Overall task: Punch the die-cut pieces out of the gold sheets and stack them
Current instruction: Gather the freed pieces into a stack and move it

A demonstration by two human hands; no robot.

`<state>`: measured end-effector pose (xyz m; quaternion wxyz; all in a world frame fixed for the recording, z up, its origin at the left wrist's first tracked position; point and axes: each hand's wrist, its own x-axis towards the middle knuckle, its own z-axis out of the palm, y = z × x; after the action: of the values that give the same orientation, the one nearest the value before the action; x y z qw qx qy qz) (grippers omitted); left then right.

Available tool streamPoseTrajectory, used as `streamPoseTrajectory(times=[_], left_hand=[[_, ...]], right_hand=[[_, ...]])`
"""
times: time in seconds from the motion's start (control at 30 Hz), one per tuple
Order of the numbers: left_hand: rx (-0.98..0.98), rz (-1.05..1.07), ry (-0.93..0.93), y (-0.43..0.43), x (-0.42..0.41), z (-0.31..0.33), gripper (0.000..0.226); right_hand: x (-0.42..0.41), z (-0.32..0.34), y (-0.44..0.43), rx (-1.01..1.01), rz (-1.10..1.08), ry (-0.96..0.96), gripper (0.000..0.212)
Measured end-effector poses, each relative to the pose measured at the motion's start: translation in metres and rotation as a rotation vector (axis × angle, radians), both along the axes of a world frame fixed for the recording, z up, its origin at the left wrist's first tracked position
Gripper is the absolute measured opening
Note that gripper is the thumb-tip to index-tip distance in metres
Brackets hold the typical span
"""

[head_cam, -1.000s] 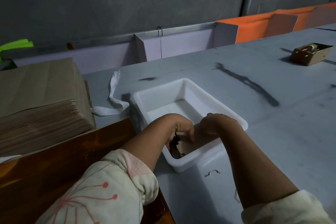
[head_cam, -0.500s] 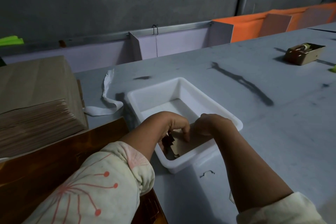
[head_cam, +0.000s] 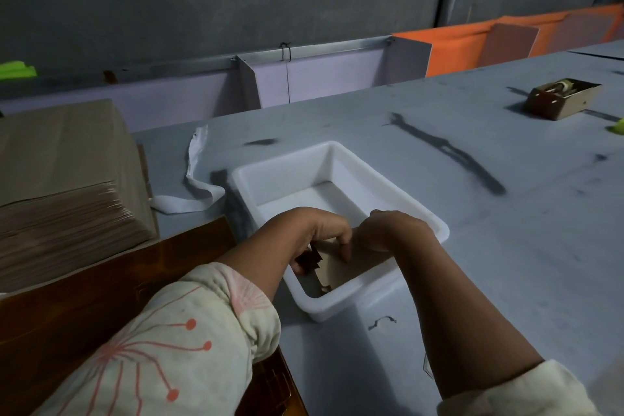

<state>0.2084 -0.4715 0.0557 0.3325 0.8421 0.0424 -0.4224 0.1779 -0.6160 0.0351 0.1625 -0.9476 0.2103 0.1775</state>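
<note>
Both hands work inside the near end of a white plastic tub (head_cam: 341, 159) on the grey table. My left hand (head_cam: 317, 236) curls its fingers over the edge of a pale card sheet (head_cam: 337, 270) whose dark jagged offcut (head_cam: 312, 260) shows below the palm. My right hand (head_cam: 388, 230) grips the same sheet from the right, fingers tucked under and hidden. A tall stack of tan sheets (head_cam: 64, 186) stands at the left. A glossy brown-gold sheet (head_cam: 101, 287) lies under my left forearm.
A white paper strip (head_cam: 196, 179) lies behind the tub's left corner. A small cardboard box (head_cam: 564, 98) holding a tape roll sits far right. Lilac and orange dividers line the table's back edge. A small dark scrap (head_cam: 381, 321) lies in front of the tub.
The view has shifted slightly; both hands stay in the tub on the sheet, the left fingers moving a little along its edge.
</note>
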Motion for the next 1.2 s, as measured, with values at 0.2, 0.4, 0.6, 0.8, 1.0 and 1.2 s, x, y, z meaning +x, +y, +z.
streamPoseTrajectory(times=[0.2, 0.4, 0.6, 0.8, 1.0, 1.2], left_hand=[[-0.015, 0.011, 0.033, 0.001, 0.003, 0.003, 0.055], [-0.096, 0.016, 0.189, 0.005, 0.003, 0.006, 0.033], [-0.193, -0.093, 0.051, 0.011, 0.006, 0.013, 0.006], [-0.112, -0.241, -0.504, 0.02, 0.002, 0.015, 0.043], [0.108, -0.442, -0.64, 0.016, -0.002, 0.01, 0.05], [0.258, -0.464, -0.686, 0.012, -0.008, 0.003, 0.066]], right_hand=[[-0.004, 0.007, 0.003, -0.019, 0.003, 0.004, 0.047], [-0.007, 0.011, 0.005, -0.023, 0.017, -0.027, 0.046], [-0.011, 0.019, 0.006, 0.069, -0.057, -0.163, 0.039], [-0.019, 0.022, 0.0, 0.231, -0.09, -0.442, 0.043], [-0.024, 0.026, -0.008, 0.24, 0.111, -0.268, 0.085], [-0.02, 0.023, -0.005, 0.157, 0.135, -0.191, 0.08]])
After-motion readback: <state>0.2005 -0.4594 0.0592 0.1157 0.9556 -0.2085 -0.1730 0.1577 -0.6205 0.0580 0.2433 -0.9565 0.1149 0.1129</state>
